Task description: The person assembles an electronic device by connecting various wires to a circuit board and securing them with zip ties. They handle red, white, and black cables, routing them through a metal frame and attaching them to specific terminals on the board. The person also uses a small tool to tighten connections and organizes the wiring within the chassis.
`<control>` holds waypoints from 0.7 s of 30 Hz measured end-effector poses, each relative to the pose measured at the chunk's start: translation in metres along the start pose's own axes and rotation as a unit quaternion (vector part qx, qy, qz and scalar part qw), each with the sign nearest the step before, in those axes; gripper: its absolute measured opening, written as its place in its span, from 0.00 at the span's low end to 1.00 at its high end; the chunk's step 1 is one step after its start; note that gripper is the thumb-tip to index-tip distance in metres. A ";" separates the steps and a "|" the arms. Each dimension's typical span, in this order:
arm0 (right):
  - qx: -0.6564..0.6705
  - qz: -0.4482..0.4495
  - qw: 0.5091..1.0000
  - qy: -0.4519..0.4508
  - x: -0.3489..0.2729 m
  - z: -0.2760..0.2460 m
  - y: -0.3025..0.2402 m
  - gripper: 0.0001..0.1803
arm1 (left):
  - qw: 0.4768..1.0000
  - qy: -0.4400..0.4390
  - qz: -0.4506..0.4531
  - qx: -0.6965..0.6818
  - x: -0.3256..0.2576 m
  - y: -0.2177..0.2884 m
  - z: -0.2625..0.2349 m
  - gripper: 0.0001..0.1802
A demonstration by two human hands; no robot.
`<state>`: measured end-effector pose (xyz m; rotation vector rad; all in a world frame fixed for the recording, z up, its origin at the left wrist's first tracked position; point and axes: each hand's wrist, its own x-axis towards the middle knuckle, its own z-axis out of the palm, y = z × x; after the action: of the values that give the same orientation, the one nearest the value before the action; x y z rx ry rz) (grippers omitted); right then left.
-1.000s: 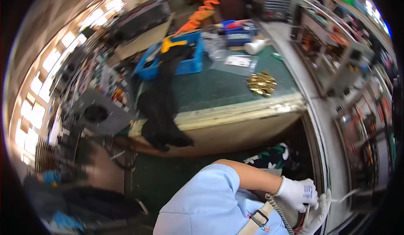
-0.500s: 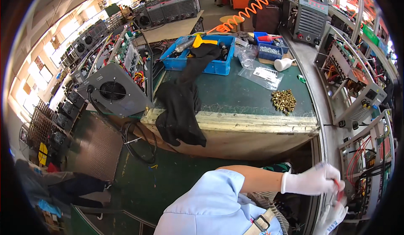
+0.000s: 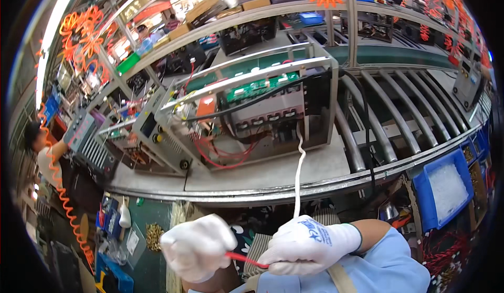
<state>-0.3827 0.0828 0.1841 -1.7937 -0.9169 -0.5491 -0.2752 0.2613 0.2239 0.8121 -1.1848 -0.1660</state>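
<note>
The red wire (image 3: 245, 260) is held low in the view, stretched between the two hands, in front of the person's body and below the edge of the grey worktop (image 3: 323, 167). Its near end is gripped by the right hand (image 3: 302, 244), whose fingers are curled closed. The other end is lost in the left hand (image 3: 199, 247), which is bunched around it; the left hand is blurred, so the exact pinch cannot be told.

The white cable (image 3: 301, 172) is led out of the open chassis (image 3: 262, 109) and down to the top of the right hand; whether it is gripped there or only passes behind cannot be made out.

For good handling, the red wire is probably best pinched close to the point being worked, with the right hand steady and the left hand's movement kept small. Slack should be left in the white cable, so that no pull is passed to its joint inside the chassis. Sharp kinks are best avoided, and a bulky gloved grip may call for fingertips rather than the whole fist. The black cable (image 3: 366, 130) draped over the rollers (image 3: 404, 114) should be kept from snagging, and the brass pieces (image 3: 154, 237) beside the left hand, on the green worktop (image 3: 157, 209), from being swept by it.
</note>
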 end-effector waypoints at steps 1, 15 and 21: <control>-0.010 0.035 0.999 0.002 -0.003 -0.009 -0.003 0.14 | 0.997 0.056 -0.037 0.034 0.005 -0.015 0.011 0.26; 0.432 0.353 0.777 0.290 -0.039 -0.074 0.097 0.19 | 0.943 -0.007 -0.274 0.190 0.090 -0.176 0.010 0.12; 0.134 0.386 0.811 0.420 -0.028 -0.134 0.121 0.16 | 0.885 -0.110 -0.279 0.355 0.139 -0.160 -0.017 0.16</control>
<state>-0.2983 -0.0749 0.1474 -1.2787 0.3483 -0.5477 -0.1588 0.0833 0.2249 1.8241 -1.2015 -0.3077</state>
